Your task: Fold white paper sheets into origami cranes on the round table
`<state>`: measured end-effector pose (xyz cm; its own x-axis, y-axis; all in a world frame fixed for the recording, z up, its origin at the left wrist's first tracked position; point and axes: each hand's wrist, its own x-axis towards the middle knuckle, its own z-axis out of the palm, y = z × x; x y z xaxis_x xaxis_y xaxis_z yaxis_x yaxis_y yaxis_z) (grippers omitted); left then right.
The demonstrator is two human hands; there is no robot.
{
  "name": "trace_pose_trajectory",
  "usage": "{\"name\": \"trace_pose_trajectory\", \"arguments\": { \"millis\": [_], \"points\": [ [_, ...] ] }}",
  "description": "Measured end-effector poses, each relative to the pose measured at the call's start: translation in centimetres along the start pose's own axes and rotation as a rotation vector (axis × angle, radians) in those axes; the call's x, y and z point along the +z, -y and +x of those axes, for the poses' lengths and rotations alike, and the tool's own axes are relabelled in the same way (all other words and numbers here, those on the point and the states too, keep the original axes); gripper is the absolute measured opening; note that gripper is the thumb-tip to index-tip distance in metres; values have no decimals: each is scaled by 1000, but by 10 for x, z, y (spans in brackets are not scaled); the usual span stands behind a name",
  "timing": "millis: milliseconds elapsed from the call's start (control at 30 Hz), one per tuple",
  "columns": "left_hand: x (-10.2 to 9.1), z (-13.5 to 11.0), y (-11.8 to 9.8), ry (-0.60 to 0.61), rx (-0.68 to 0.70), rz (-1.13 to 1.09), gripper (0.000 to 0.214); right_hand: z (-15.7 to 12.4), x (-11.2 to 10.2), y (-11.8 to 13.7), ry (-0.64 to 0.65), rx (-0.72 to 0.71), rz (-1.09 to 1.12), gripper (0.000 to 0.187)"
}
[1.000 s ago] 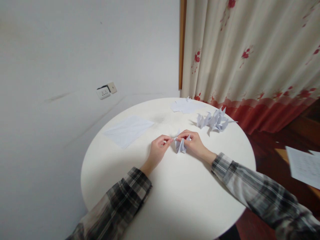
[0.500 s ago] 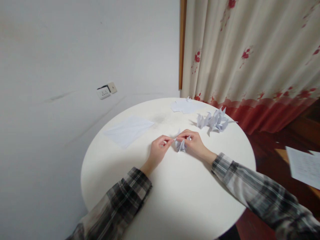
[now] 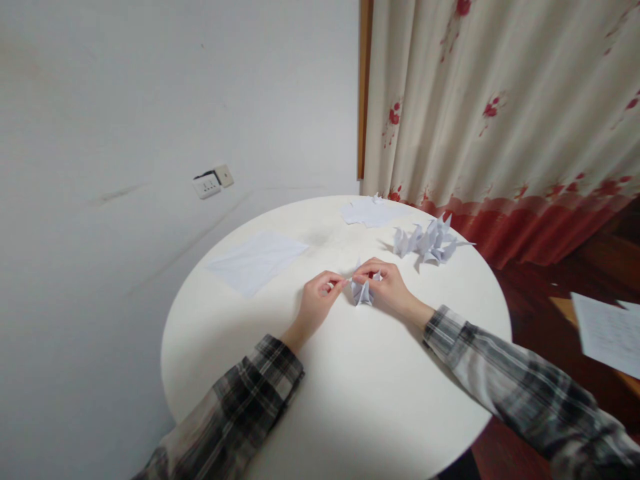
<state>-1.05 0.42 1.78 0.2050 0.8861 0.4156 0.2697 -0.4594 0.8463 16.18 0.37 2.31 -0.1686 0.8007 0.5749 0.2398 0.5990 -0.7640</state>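
A white folded paper crane (image 3: 362, 293) is held between my two hands near the middle of the round white table (image 3: 345, 387). My left hand (image 3: 320, 297) pinches a thin tip at the crane's left side. Fingers of my right hand (image 3: 385, 283) are closed on the crane's body from the right and hide part of it. Its pointed lower folds show beneath the right fingers, and another point sticks up behind them.
Several finished paper cranes (image 3: 431, 241) cluster at the right back of the table. A creased paper sheet (image 3: 257, 260) lies at the left. More flat paper (image 3: 370, 213) rests at the far edge, with a small folded piece (image 3: 377, 199) by it. Beyond stands a flowered curtain (image 3: 480, 133).
Almost nothing differs. Both hands keep their pinch on the crane, whose lower folds have shifted very slightly.
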Motion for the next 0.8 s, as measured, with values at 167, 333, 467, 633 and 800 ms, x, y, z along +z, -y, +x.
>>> {"name": "trace_pose_trajectory", "arguments": {
  "millis": [167, 333, 467, 633, 800],
  "points": [
    [2, 0, 1, 55, -48, -52, 16, 1, 1, 0, -7, 15, 9, 13],
    [3, 0, 8, 155, -34, 33, 14, 0, 2, 0, 0, 18, 28, 13],
    [2, 3, 12, 64, -110, 25, 16, 1, 3, -6, -7, 68, -30, 13],
    [1, 6, 18, 29, -173, 22, 13, 2, 5, -22, 9, 148, -110, 10],
    [3, 6, 33, 73, -189, 28, 14, 1, 4, -29, 13, 220, -131, 7]
  ]
}}
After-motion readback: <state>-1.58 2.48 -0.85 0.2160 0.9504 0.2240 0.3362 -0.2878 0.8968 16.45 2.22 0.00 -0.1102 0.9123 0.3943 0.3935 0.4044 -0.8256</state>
